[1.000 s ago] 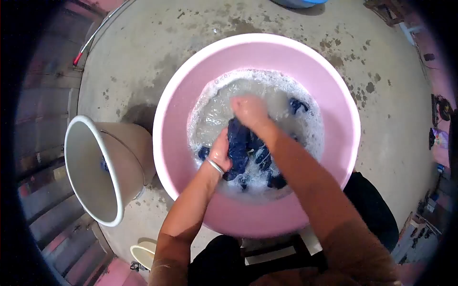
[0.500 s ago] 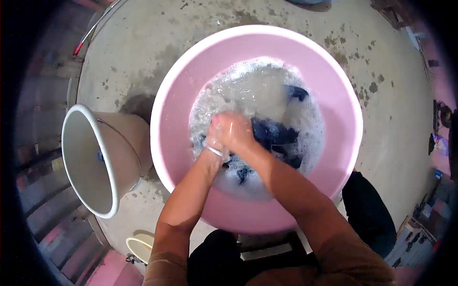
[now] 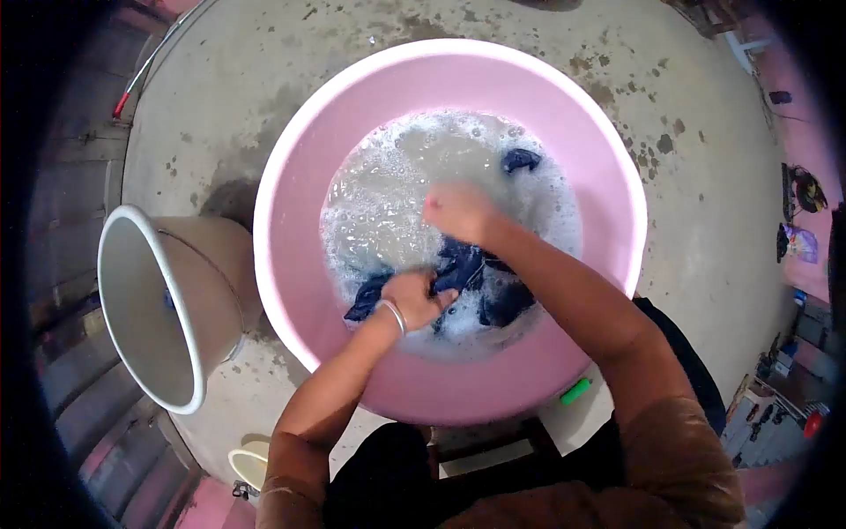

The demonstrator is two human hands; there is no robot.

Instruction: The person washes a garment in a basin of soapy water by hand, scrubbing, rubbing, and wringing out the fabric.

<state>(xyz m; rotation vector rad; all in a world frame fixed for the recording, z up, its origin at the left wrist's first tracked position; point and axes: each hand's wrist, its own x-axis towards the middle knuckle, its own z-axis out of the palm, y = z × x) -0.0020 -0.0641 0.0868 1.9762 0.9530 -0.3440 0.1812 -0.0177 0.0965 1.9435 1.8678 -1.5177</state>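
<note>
A large pink basin point(image 3: 449, 392) holds cloudy, sudsy water point(image 3: 388, 203). Dark blue wet cloth point(image 3: 463, 264) lies bunched in the near half of the water, and a small piece of dark cloth point(image 3: 521, 160) pokes up at the far right. My left hand point(image 3: 414, 298), with a bracelet at the wrist, grips the cloth near the basin's near left side, its fingertips partly hidden in the folds. Over the middle of the water, just beyond the cloth, my right hand point(image 3: 460, 212) is smeared by motion; its fingers cannot be made out.
Left of the basin, a pale bucket point(image 3: 211, 264) lies tilted with its mouth toward the left. A small yellowish bowl point(image 3: 250, 463) is at the lower left. Something green point(image 3: 575, 391) rests by the basin's near right edge. Stained concrete floor point(image 3: 670, 194) surrounds the basin.
My hands were together above the cloth and are now apart. The left has come down nearer onto the cloth; the right has moved away to the right. The view has shifted slightly.
</note>
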